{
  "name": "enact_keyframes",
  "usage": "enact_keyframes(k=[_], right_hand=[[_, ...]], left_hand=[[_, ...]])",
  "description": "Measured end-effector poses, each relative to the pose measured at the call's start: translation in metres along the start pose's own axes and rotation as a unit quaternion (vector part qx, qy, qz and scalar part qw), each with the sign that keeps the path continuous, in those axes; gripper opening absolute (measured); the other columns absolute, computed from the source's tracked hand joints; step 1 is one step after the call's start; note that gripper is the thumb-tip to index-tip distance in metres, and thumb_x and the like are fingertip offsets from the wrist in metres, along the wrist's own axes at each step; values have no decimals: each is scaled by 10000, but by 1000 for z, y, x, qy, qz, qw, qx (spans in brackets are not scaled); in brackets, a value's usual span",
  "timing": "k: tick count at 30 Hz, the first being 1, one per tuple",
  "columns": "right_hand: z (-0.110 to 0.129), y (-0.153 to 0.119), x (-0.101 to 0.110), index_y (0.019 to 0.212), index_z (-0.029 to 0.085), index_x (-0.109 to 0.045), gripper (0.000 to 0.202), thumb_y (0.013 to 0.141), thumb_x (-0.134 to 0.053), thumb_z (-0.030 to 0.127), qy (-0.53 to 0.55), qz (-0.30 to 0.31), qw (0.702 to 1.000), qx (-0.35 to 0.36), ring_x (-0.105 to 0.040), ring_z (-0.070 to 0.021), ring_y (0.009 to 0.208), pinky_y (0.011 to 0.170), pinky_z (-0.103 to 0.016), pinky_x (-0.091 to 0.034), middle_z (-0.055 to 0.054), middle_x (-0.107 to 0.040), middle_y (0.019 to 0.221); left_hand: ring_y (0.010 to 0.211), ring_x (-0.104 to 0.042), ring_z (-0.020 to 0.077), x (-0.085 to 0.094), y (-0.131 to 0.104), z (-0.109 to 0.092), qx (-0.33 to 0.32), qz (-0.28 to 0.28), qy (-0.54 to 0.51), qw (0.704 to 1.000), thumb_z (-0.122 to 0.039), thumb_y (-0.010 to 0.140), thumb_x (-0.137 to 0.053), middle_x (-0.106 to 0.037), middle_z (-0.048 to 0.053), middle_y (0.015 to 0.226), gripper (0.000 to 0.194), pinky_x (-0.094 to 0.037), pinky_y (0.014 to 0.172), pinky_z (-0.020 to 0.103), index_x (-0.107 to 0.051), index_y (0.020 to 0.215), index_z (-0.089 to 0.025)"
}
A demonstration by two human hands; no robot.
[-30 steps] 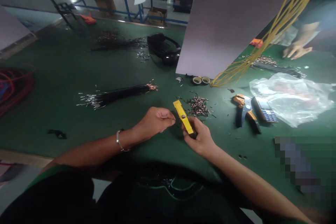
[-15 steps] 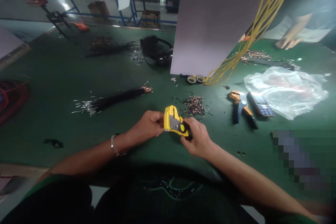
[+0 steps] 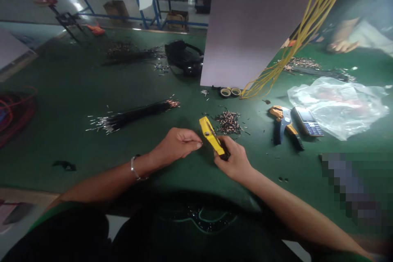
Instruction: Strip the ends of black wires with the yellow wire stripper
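Note:
My right hand [image 3: 233, 159] is wrapped round the dark handles of a yellow wire stripper [image 3: 211, 135], whose head tilts up and to the left. To its left, my left hand [image 3: 179, 143] is closed in a pinch, thumb against forefinger; what lies between the fingertips is too small to make out. A narrow gap parts the fingertips from the tool. Just beyond the stripper lies a pile of short wire offcuts [image 3: 229, 123] with copper ends. A bundle of black wires [image 3: 138, 116] rests at the left, its ends silvery on one side and coppery on the other.
An orange and blue wire stripper [image 3: 284, 125], a keypad phone [image 3: 307, 121] and a clear plastic bag [image 3: 340, 106] lie at the right. Tape rolls [image 3: 230, 92] sit below a grey panel [image 3: 254, 24] beside hanging yellow wires [image 3: 307, 28]. Across the table is a co-worker's hand [image 3: 342, 46].
The yellow wire stripper has turned in my right hand and come away from my left fingers. My left hand stays nearly in place, its pinched fingertips now in view.

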State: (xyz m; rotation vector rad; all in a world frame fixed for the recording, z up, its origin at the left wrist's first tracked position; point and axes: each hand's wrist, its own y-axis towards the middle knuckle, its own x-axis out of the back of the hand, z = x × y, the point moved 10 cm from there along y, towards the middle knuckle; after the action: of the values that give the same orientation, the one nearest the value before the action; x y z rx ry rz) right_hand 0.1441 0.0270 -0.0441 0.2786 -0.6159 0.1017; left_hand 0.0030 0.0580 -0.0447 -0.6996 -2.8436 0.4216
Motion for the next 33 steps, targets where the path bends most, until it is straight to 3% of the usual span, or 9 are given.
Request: enact_keyframes(k=[3,7,10,14,26,33], right_hand=[[-6,3,-5,879,216,-549,198,689,-575,169,134,41,988,-70,-569,-172,672,658,-319,-479,-17,-609,781],[-9,3,-17,938,194,-561,284,659,-607,176,328,94,930,-135,-578,-168,715,679,-330,-486,-29,-613,864],[-13,1,-24,950,184,-576,330,625,-604,134,392,117,896,-174,-588,-165,717,680,-331,-476,-31,-620,878],[-13,-1,-30,958,180,-586,370,596,-592,105,420,133,877,-192,-597,-174,726,658,-325,-464,-32,-632,866],[-11,-1,-32,974,172,-603,383,594,-607,117,435,145,869,-185,-612,-177,739,684,-332,-480,-40,-652,880],[-6,-1,-33,952,179,-592,362,601,-578,91,374,160,899,-162,-612,-175,754,708,-333,-500,-39,-645,890]], left_hand=[[386,-358,38,4,1,3,8,-18,0,1000,-217,714,-643,-460,-68,429,76,-256,425,195,-663,710,-144],[379,-348,38,8,4,8,14,-35,-13,999,-199,716,-639,-446,-68,413,63,-248,429,201,-662,702,-142],[371,-344,38,10,4,9,22,-47,-20,998,-180,711,-633,-442,-68,406,51,-236,424,205,-658,692,-140],[369,-343,40,10,3,7,29,-48,-22,998,-175,708,-636,-433,-71,396,46,-233,425,209,-651,683,-139],[373,-345,35,8,3,8,33,-49,1,998,-169,717,-620,-456,-65,430,56,-238,414,203,-643,686,-129],[378,-335,33,6,4,8,24,-42,2,999,-165,726,-611,-462,-74,443,60,-245,405,191,-638,688,-127]])
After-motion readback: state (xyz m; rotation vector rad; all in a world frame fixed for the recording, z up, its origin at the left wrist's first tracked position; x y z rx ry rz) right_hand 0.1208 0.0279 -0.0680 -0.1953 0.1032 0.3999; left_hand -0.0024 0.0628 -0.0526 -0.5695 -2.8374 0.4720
